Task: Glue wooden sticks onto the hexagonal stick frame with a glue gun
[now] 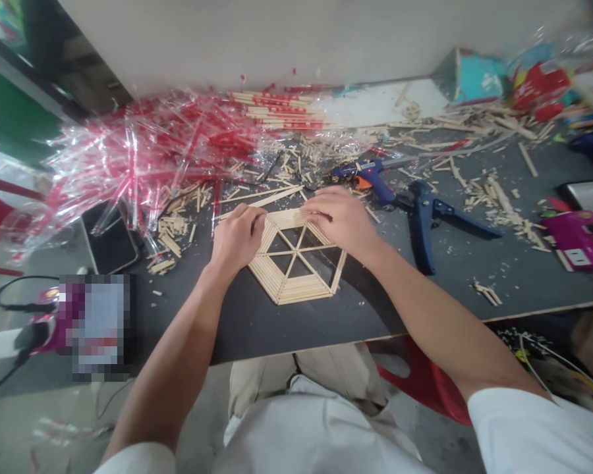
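Bare hands at work over a cluttered dark table [257, 329]: a six-sided wooden frame [295, 252] of thin sticks lies flat near the front edge, directly before the seated person. The left hand [238, 236] bends over the frame's upper left side, fingers curled at the rim, while the right hand [340, 216] rests at the upper right, fingertips bent down onto the sticks. Both touch the piece, but whether either pinches it firmly or merely steadies it cannot be told, as the fingertips are partly hidden.

Slim and open in the middle, the frame looks light enough for one hand, stiff along its stacked sides and weaker where the single spokes meet at the hub. The dry, bare wood should offer decent grip rather than slide from the fingers. The surest hold appears to be the thick bands at the lower left and the bottom, taken from opposite sides with an even, gentle squeeze; the lower right side, built of fewer sticks, looks likelier to flex or come loose under pressure, as do the spokes.

Beyond the right hand lie a blue glue gun [378, 181] and a dark blue cutter [422, 224]; to the left, red-and-clear wrappers [178, 141] spread beside a phone [109, 237].
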`<state>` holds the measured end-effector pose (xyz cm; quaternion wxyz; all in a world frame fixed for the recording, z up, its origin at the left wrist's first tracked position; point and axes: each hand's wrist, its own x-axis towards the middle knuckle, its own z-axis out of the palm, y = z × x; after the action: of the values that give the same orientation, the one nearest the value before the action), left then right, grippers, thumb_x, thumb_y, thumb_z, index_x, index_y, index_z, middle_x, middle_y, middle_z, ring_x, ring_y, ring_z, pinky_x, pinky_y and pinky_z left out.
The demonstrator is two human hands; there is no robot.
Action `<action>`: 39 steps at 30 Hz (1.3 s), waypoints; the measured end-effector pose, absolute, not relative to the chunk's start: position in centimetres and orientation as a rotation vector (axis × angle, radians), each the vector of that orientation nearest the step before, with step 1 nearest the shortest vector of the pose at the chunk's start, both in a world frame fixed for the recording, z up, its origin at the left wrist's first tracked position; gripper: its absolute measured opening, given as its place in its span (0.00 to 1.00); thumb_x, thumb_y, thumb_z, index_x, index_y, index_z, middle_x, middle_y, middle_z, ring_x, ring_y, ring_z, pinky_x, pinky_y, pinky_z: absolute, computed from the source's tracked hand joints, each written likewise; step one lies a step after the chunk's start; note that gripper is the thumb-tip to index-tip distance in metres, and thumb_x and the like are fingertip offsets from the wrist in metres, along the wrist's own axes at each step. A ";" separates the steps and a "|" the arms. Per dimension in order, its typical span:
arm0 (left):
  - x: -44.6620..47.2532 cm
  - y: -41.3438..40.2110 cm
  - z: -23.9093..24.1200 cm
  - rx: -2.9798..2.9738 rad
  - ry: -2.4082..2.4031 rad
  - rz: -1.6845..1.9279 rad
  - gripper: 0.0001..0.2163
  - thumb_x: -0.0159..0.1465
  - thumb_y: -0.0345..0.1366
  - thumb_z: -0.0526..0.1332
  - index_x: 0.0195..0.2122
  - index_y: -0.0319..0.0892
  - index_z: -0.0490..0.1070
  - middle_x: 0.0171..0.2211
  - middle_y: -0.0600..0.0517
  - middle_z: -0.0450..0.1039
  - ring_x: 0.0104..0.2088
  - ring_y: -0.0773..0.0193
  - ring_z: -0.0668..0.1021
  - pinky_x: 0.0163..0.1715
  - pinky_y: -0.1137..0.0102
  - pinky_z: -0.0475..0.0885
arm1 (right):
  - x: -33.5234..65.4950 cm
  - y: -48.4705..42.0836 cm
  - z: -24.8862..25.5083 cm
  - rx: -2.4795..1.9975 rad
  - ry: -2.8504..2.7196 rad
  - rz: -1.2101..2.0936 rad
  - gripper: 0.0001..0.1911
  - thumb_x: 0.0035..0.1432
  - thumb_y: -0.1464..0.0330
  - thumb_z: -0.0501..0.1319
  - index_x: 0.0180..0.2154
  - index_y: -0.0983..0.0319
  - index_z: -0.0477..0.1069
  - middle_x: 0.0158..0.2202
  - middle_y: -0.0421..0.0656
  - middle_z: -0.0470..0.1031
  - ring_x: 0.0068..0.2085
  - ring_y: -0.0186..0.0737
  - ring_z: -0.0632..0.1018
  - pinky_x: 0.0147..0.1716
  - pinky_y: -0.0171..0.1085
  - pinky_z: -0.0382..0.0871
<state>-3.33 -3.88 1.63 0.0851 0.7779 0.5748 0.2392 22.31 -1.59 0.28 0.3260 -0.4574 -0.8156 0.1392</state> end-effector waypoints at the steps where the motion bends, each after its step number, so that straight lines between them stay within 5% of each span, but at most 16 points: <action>1: -3.3 -3.9 1.6 2.320 1.712 0.713 0.14 0.74 0.38 0.55 0.46 0.42 0.81 0.42 0.46 0.81 0.38 0.58 0.80 0.37 0.66 0.71 | 22.2 -1.6 0.4 -1.204 -2.142 0.388 0.11 0.64 0.74 0.68 0.43 0.54 0.86 0.44 0.42 0.87 0.53 0.51 0.82 0.56 0.52 0.76; 12: -3.1 -4.3 2.3 2.357 1.727 0.589 0.17 0.76 0.39 0.51 0.48 0.42 0.80 0.45 0.45 0.81 0.40 0.57 0.81 0.37 0.66 0.71 | 22.1 -2.3 1.1 -1.235 -2.217 0.414 0.10 0.69 0.70 0.63 0.40 0.56 0.84 0.44 0.44 0.87 0.47 0.48 0.85 0.52 0.49 0.77; 19: -1.5 -5.1 4.1 2.515 1.806 0.402 0.18 0.77 0.38 0.49 0.48 0.45 0.80 0.47 0.44 0.79 0.38 0.58 0.80 0.30 0.66 0.66 | 22.8 -2.5 1.5 -1.215 -2.194 0.422 0.21 0.62 0.79 0.53 0.44 0.59 0.82 0.48 0.47 0.85 0.49 0.47 0.84 0.53 0.47 0.76; 39: -3.6 -4.1 3.4 2.633 1.417 0.491 0.14 0.74 0.30 0.55 0.40 0.46 0.82 0.43 0.48 0.82 0.43 0.59 0.82 0.36 0.66 0.70 | 23.1 -2.8 1.2 -1.191 -2.153 0.432 0.10 0.68 0.70 0.59 0.40 0.58 0.81 0.42 0.48 0.82 0.42 0.46 0.81 0.43 0.47 0.76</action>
<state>-3.62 -4.09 3.44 0.0557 0.8675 0.4671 0.1617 23.06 -2.76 1.16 0.3161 -0.4525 -0.8176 0.1640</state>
